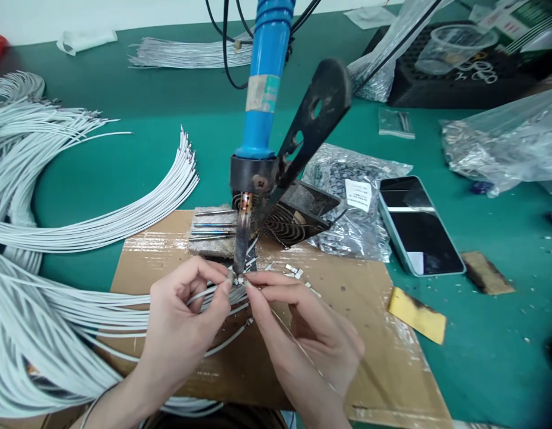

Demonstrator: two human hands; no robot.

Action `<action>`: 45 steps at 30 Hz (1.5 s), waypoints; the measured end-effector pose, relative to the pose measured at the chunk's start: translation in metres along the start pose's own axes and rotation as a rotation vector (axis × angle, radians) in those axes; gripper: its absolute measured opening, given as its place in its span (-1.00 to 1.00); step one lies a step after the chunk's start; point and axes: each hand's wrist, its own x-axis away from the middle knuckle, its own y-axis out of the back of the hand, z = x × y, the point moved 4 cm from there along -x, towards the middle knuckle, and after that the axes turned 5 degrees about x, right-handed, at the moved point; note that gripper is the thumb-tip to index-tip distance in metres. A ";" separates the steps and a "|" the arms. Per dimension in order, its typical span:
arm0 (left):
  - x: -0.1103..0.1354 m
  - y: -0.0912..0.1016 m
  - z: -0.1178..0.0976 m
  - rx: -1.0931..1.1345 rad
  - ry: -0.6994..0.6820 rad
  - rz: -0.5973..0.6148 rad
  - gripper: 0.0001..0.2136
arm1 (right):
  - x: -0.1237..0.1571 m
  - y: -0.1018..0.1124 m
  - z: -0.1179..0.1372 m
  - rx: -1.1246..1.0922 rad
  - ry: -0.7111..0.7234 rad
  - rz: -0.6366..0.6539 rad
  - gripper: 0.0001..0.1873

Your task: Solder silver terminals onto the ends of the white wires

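Observation:
A soldering iron [259, 131] with a blue handle is clamped in a stand, its tip pointing down between my hands. My left hand [182, 316] is closed, pinching the end of a white cable [208, 292] right beside the tip. My right hand [303, 333] is closed too, its fingertips meeting my left ones under the tip. A thin strand of solder wire [294, 336] runs across my right hand. The fingers partly hide the small parts at the joint. More white cable ends [249, 322] lie beneath my hands.
Bundles of white cable [79, 226] cover the left side. Cardboard [369, 345] lies under the work, with small white pieces [294, 271] on it. To the right are a phone [421, 226], a yellow sponge [418, 314] and plastic bags [360, 220]. A black stand arm [316, 113] slants beside the iron.

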 end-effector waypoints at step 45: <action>0.067 0.017 0.040 -0.280 -0.062 0.439 -0.86 | 0.026 0.104 -0.082 -0.025 -0.440 -0.249 -0.55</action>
